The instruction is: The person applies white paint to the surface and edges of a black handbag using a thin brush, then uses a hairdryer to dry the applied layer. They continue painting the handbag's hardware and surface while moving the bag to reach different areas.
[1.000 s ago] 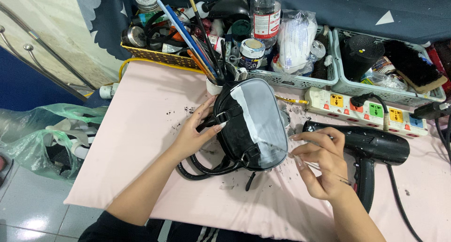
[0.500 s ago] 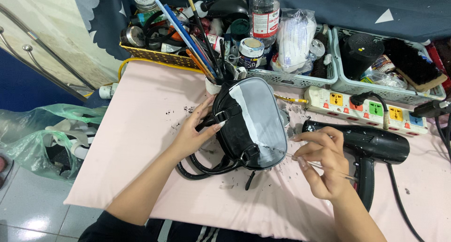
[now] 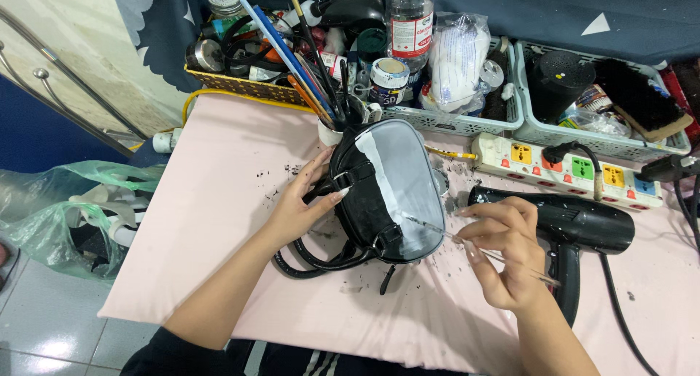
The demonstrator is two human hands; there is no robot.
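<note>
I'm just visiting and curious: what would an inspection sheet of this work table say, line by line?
Surface: pink table, dotted with dark flecks.
Job's things: black handbag, its panel partly painted white; thin brush, tip on the panel.
Clutter: cup of brushes, yellow basket of jars, plastic bottle, pale trays, black hairdryer.
Hands: left hand steadies the bag's side; right hand grips the brush.
Cables: power strip with a plug in; black cord trailing off the table.
Surroundings: green plastic bags on a tiled floor, dark curtain behind.
</note>
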